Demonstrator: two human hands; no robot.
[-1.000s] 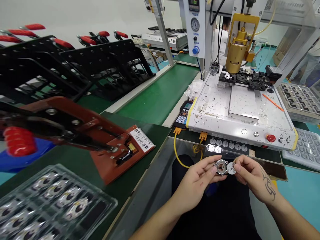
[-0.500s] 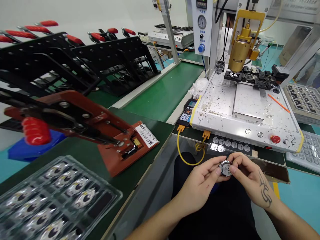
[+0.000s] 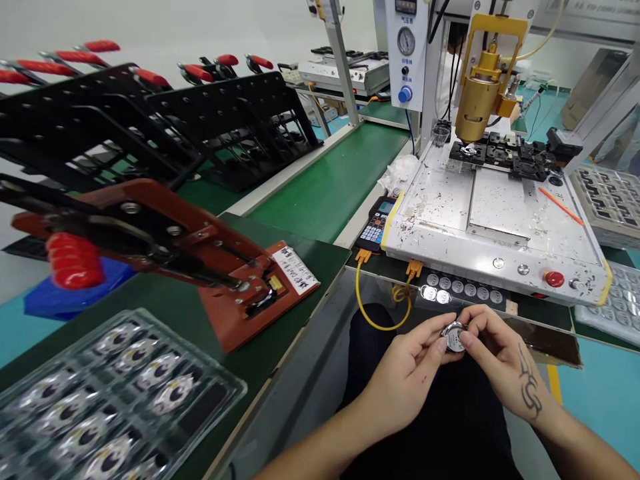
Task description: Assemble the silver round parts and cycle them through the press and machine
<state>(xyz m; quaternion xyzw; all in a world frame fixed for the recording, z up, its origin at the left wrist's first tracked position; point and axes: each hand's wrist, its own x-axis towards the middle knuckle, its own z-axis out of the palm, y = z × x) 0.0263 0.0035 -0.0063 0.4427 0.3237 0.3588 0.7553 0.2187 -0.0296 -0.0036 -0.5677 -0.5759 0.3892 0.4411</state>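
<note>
Between my two hands, above my lap, is a small round silver part like a watch case back (image 3: 454, 337), with printing on the face turned to me. My left hand (image 3: 410, 363) pinches its left edge with thumb and fingers. On the opposite edge, my right hand (image 3: 493, 357) has its thumb and forefinger closed. Just beyond the hands, a black strip (image 3: 465, 288) carrying several round silver stickers lies along the front of the white dispensing machine (image 3: 500, 247).
A clear tray (image 3: 195, 413) of silver parts sits at lower left. Behind it stands a red-brown toggle clamp fixture (image 3: 225, 320). Black racks with red handles (image 3: 240, 113) line the back left. A yellow cable (image 3: 359, 293) loops near my knee. A gold dispensing head (image 3: 477, 100) overhangs the machine.
The view has shifted very slightly. Both hands keep hold of the round silver part in nearly the same place.
</note>
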